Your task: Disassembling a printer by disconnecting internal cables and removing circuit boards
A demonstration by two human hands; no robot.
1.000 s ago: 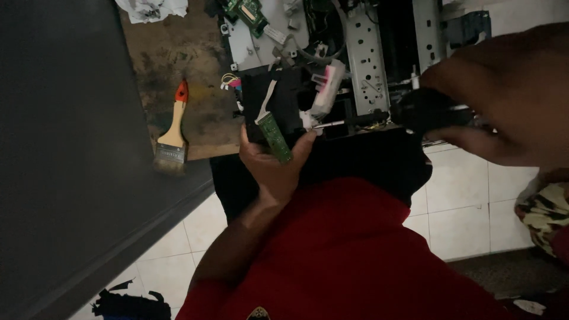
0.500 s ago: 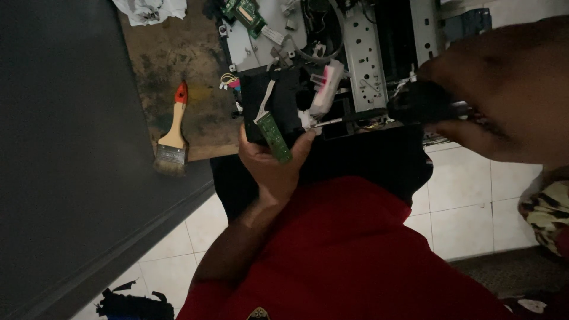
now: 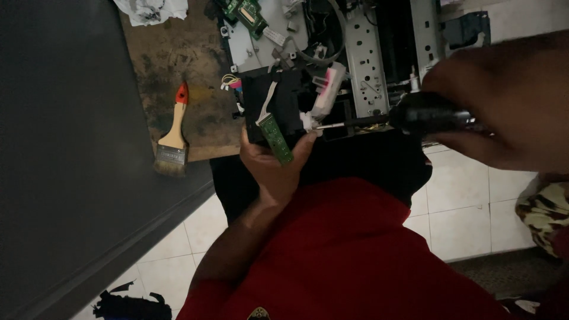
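White tiled floor and a stained brown board under a stripped machine.

Nearest, mid-frame, the left hand (image 3: 274, 166) grips a black module (image 3: 275, 106) with a small green circuit board (image 3: 276, 138) on it. At right, the right hand (image 3: 504, 106) is closed round a screwdriver (image 3: 379, 120); its tip has crept closer to the module's white part than half a second ago. A paintbrush (image 3: 173, 139) lies unmoved at upper left.

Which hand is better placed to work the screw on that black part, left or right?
Right, probably. The right hand grips the screwdriver, whose tip sits at the black part. The left hand is busy cradling that part from below.
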